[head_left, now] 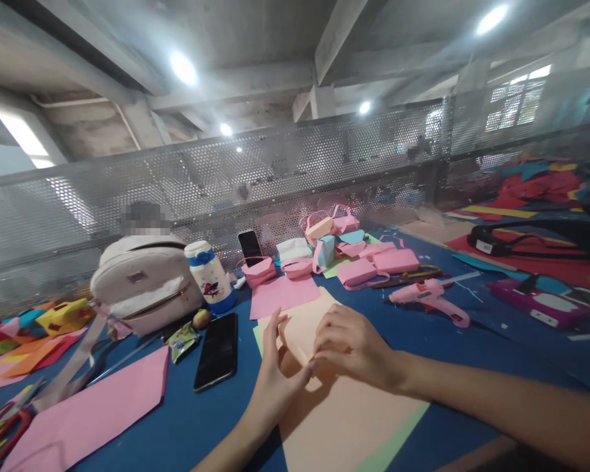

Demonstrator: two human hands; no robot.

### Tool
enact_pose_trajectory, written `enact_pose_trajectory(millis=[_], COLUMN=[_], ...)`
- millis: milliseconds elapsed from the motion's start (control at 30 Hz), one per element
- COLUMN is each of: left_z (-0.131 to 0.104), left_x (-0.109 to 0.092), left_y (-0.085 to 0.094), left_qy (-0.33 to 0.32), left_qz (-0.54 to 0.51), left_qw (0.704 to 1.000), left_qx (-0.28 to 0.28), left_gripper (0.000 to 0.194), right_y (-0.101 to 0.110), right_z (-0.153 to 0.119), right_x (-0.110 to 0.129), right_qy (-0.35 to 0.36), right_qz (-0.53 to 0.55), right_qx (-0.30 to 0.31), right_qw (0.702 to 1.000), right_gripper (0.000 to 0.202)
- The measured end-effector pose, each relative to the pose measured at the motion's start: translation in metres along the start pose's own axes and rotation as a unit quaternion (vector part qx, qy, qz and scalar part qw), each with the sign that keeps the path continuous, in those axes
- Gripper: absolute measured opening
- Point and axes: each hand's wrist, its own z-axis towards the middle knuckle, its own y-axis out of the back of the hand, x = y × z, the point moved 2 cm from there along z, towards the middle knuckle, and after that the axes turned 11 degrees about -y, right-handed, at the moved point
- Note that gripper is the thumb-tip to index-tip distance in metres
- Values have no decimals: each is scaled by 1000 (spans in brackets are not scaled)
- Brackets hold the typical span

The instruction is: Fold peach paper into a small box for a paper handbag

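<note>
A small piece of peach paper [297,334], curved or folded, is held up between my two hands. My left hand [274,380] grips its left side, thumb at the lower edge and fingers behind. At the right edge, my right hand [356,347] pinches it with thumb and curled fingers, both thumbs close together. Beneath my hands lies a larger peach sheet [339,426], with a light green sheet [398,440] showing under it. Beyond them a pink sheet [280,296] lies flat, close to small pink paper bags [356,272].
A pink glue gun [430,298] lies right, near a purple device [538,305]. To the left are a black phone [217,354], a snack packet [183,342], a bottle [209,278], a white backpack [145,282], a pink sheet [98,410] and scissors [10,426]. A perforated metal panel [275,170] stands behind.
</note>
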Motion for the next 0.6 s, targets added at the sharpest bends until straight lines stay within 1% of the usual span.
enact_pose_trajectory(millis=[167,333,467,600], left_z=[2,2,2,3], left_x=[-1,-1,1,3], left_y=[1,2,3,6], left_qy=[-6,-7,-8,-15], left_qz=[19,18,13,22], left_qw=[1000,1000,1000,999], left_qx=[2,-4,-13,-30], left_gripper=[87,86,87,86], right_y=[6,7,9,12], right_z=[1,3,4,4], right_x=[-9,-9,-11,-19], right_qy=[14,16,14,12], right_qz=[-9,-9,-18,-42], right_qx=[-2,-2,-3,4], right_qw=[1000,1000,1000,999], right_gripper=[12,12,13,13])
